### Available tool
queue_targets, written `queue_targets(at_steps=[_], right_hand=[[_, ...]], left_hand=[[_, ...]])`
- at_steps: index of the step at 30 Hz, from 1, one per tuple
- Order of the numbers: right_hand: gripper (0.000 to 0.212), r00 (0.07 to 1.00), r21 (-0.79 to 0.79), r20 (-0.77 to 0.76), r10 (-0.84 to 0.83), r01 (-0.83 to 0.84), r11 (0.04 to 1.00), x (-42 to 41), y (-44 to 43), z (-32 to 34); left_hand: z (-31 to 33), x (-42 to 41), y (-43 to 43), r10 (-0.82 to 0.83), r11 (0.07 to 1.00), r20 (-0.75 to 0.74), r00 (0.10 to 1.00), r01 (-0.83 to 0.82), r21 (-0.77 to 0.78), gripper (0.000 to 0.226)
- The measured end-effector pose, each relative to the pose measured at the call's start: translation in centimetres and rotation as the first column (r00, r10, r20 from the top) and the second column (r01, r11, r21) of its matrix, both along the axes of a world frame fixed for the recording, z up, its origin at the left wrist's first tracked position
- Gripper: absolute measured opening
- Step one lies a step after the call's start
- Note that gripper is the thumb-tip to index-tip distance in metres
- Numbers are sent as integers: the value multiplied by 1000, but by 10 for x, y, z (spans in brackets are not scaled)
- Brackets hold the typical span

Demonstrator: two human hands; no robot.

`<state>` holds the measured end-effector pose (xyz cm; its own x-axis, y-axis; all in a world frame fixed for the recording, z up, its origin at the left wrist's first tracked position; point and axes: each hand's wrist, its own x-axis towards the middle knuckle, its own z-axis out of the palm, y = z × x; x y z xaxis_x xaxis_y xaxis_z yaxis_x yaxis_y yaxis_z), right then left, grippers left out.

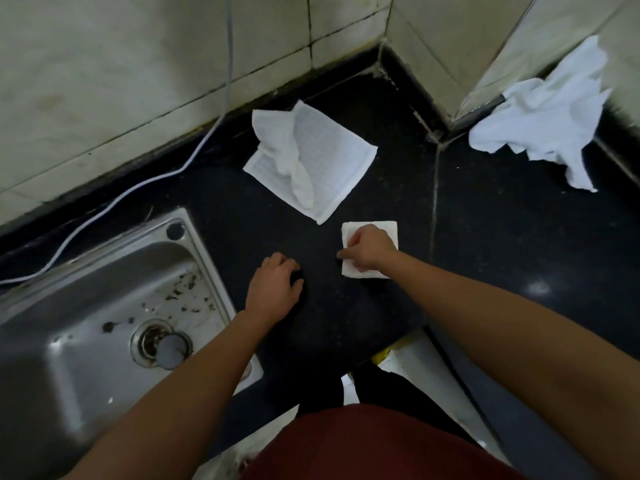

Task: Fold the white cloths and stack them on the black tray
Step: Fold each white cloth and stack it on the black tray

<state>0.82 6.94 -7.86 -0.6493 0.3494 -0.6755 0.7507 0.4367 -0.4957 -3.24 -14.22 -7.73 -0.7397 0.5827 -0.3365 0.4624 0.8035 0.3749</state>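
Beside the sink (104,306), the left hand (273,289) is resting loosely curled and empty on the black counter (346,317); the right hand (370,249) is pinching the folded cloth (386,230) there by its edge. Lifting by that edge is likely risking it unfolding.

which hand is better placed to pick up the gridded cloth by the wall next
Likely the left hand: it is free to reach the gridded cloth, while the right hand holds the folded cloth.
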Motion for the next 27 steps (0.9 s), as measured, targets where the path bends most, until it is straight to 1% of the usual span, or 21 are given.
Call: queue_targets(at_steps=[1,2,3,4,5,6,7,8,9,10,12,14,17,18,20,21,22,24,27], right_hand=[[30,999,-51,-30,-38,37,998,4,3,3],[22,994,-62,-80,-73,68,996,9,7,6],[13,987,-5,-145,-70,70,998,16,13,10],[8,980,112,-199,-25,48,993,25,21,12],[11,971,251,-230,56,3,968,35,27,12],[17,953,397,-249,173,-63,916,45,32,11],[23,916,520,-256,308,-138,843,54,36,9],[31,866,605,-246,436,-215,767,62,39,4],[40,824,647,-197,532,-298,702,68,42,-1],[50,795,641,-122,595,-395,658,73,44,-6],[61,759,574,37,649,-548,609,80,50,-13],[64,749,534,104,654,-597,599,86,60,-15],[62,766,519,79,637,-578,630,89,71,-15],[59,784,527,29,620,-539,657,87,73,-15],[48,815,570,-122,566,-410,712,78,74,-13],[43,825,584,-176,537,-351,732,69,74,-11],[42,833,584,-200,516,-322,746,58,74,-9],[46,843,549,-170,511,-349,759,33,71,-3],[58,828,478,49,558,-510,715,1,67,0]], left_hand=[[0,1,4,-7,1000,-7,1000,7,27,27],[1,2,11,-23,998,-15,1000,24,59,26],[2,2,19,-50,995,-31,998,52,89,26],[2,3,29,-90,989,-50,995,95,114,26],[4,3,41,-137,981,-69,988,145,128,28],[5,3,52,-190,971,-85,978,200,130,32],[5,4,64,-251,958,-95,963,261,115,38],[4,4,75,-317,943,-100,943,325,78,45],[3,4,85,-378,924,-94,921,381,19,52],[0,4,91,-420,907,-82,904,418,-48,57],[-5,2,95,-468,877,-57,882,455,-151,63],[-11,1,95,-491,860,-43,870,477,-181,65],[-18,1,94,-499,856,-23,867,488,-171,65],[-19,0,95,-501,854,-19,865,490,-172,65],[-19,0,96,-494,859,-19,869,486,-160,64],[-18,0,96,-489,865,-23,872,481,-146,63],[-17,1,96,-477,874,-30,879,470,-123,61],[-14,3,93,-420,907,-65,905,418,-51,55],[-8,3,80,-285,957,-113,952,290,29,41]])
